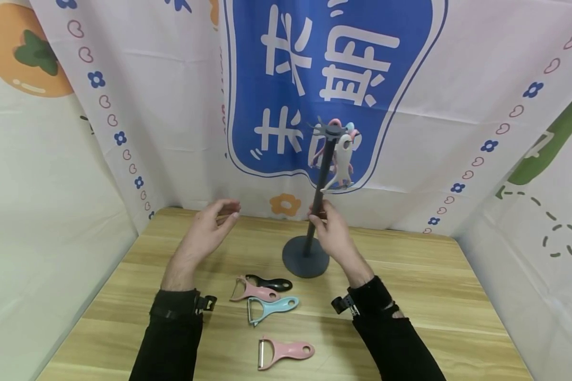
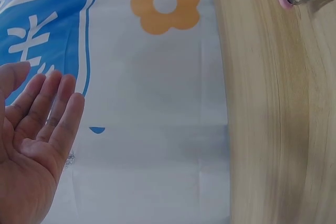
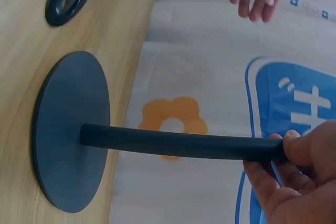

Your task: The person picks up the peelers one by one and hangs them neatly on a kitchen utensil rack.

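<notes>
My right hand (image 1: 334, 233) pinches the upright pole of a dark utensil stand (image 1: 326, 164) between thumb and fingers, below its hooked top. In the right wrist view the pole runs from the round base (image 3: 68, 135) to those fingers. A white peeler (image 1: 343, 159) hangs from the hooks, with pink and light blue items partly hidden behind it. To the stand's left, my left hand (image 1: 207, 227) is held in the air, holding nothing; its fingers (image 2: 65, 114) look relaxed in the left wrist view.
On the wooden table (image 1: 400, 296), a black peeler (image 1: 276, 284), a pink peeler (image 1: 262, 292) and a light blue peeler (image 1: 278, 305) lie close together. Another pink peeler (image 1: 291, 350) lies nearer. A printed cloth (image 1: 186, 116) hangs behind the table.
</notes>
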Motion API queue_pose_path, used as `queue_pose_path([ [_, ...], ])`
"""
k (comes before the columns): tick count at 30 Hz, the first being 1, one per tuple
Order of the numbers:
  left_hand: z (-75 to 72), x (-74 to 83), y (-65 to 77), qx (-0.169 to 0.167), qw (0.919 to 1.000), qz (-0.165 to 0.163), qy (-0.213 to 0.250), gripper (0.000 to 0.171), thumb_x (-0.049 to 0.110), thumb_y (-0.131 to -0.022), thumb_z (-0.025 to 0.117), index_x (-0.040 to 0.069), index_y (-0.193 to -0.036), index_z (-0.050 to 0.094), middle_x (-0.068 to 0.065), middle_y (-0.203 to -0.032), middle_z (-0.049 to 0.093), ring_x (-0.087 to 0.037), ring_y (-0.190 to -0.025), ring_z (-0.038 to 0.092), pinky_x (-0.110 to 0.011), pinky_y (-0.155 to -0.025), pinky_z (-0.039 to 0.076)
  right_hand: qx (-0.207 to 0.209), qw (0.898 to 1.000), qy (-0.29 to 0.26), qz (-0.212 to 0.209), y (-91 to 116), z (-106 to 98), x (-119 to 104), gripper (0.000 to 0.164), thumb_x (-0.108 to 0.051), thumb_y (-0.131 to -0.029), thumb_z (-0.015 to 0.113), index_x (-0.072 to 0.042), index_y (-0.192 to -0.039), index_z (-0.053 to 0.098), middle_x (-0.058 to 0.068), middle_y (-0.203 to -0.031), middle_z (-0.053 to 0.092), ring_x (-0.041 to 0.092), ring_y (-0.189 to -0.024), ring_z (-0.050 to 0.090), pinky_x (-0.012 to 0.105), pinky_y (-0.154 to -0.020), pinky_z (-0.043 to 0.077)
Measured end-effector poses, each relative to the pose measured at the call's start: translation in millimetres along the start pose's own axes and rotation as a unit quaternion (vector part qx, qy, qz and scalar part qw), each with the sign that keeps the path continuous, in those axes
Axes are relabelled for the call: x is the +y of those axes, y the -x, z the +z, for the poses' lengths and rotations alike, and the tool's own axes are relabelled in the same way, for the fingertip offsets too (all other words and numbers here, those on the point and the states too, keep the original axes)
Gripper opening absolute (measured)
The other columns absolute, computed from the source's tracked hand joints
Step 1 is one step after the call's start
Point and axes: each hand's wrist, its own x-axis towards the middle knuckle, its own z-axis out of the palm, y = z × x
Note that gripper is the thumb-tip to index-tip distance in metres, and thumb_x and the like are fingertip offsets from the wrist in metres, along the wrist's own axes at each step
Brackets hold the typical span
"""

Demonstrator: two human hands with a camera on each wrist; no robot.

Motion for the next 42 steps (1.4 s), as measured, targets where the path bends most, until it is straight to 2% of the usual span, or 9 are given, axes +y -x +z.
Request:
queue_pose_path([
  [8,2.0,1.3,-1.0,-0.006,1.0000,0.000,0.001,0.044,0.035,-0.107,0.056,0.012,-0.144,0.055,-0.007,-0.139,0.062,-0.023,-0.128,0.058,-0.045,-0.110,0.050,-0.005,1.000,-0.011,0.012,9.0,-28.1,8.5,0.022,-0.003,-0.106,0.053,-0.003,-0.127,0.056,0.016,-0.117,0.066,0.028,-0.115,0.064,0.038,-0.103,0.056],
  [15,2.8,2.3,-1.1,-0.015,0.9999,0.001,-0.001,0.046,0.038,-0.107,0.055,0.012,-0.145,0.054,-0.007,-0.140,0.061,-0.023,-0.128,0.058,-0.046,-0.110,0.050,-0.020,1.000,-0.014,0.005,20.0,-53.8,13.1,0.023,0.002,-0.106,0.048,0.000,-0.128,0.054,0.019,-0.115,0.065,0.033,-0.116,0.063,0.043,-0.106,0.053],
  [24,4.8,4.4,-2.0,-0.027,0.9996,-0.005,0.003,0.046,0.038,-0.108,0.054,0.011,-0.145,0.053,-0.007,-0.140,0.060,-0.023,-0.128,0.057,-0.045,-0.111,0.049,-0.037,0.999,0.004,-0.010,30.5,-79.2,23.0,0.021,0.002,-0.106,0.051,0.002,-0.126,0.056,0.021,-0.112,0.069,0.034,-0.111,0.066,0.052,-0.105,0.052],
  [33,7.9,3.9,-2.5,-0.032,0.9995,-0.007,0.002,0.043,0.036,-0.108,0.055,0.013,-0.144,0.054,-0.005,-0.139,0.061,-0.021,-0.128,0.057,-0.043,-0.110,0.050,-0.039,0.999,-0.011,0.000,35.8,-85.0,20.1,0.024,0.003,-0.106,0.048,0.005,-0.129,0.056,0.022,-0.115,0.068,0.040,-0.114,0.065,0.052,-0.104,0.052],
  [42,14.7,3.7,-3.3,-0.039,0.9991,0.002,-0.016,0.041,0.030,-0.107,0.058,0.012,-0.143,0.055,-0.004,-0.136,0.063,-0.021,-0.126,0.058,-0.043,-0.108,0.052,-0.001,0.999,-0.035,-0.003,39.9,-80.0,29.8,0.032,-0.005,-0.105,0.056,0.000,-0.137,0.056,0.020,-0.120,0.067,0.035,-0.118,0.063,0.052,-0.108,0.049],
])
